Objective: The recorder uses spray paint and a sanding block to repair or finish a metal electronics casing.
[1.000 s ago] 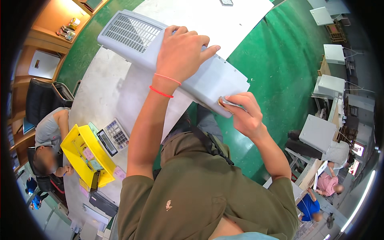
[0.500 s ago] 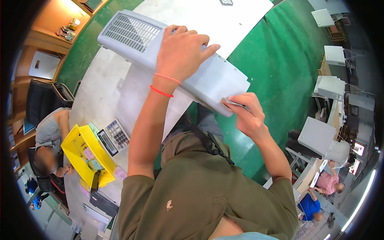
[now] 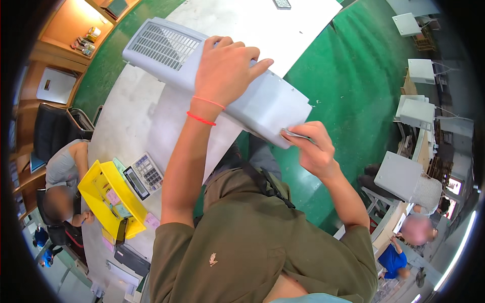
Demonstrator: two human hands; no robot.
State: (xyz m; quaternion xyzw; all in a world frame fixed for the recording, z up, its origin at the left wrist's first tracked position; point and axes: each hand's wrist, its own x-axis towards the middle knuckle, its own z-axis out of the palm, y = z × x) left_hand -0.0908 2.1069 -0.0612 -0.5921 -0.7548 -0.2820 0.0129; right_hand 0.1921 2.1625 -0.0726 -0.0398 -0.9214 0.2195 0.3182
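Note:
A long pale grey housing with a slotted grille at its far left end lies at a slant over the table. My left hand is closed over the middle of its upper edge, the thumb reaching to the right. At the housing's near right corner, my right hand pinches a thin, flat grey piece between thumb and fingers. That piece touches the corner edge; its kind is not clear. The housing's underside is hidden from view.
On the white table to my left are a calculator and a yellow bin holding papers. A seated person is beside it. Several white box-shaped units line the right side above the green floor.
The housing has tilted slightly, its right end shifting a little down and left. My right hand has moved slightly down along with the flat piece. My left hand keeps its grip.

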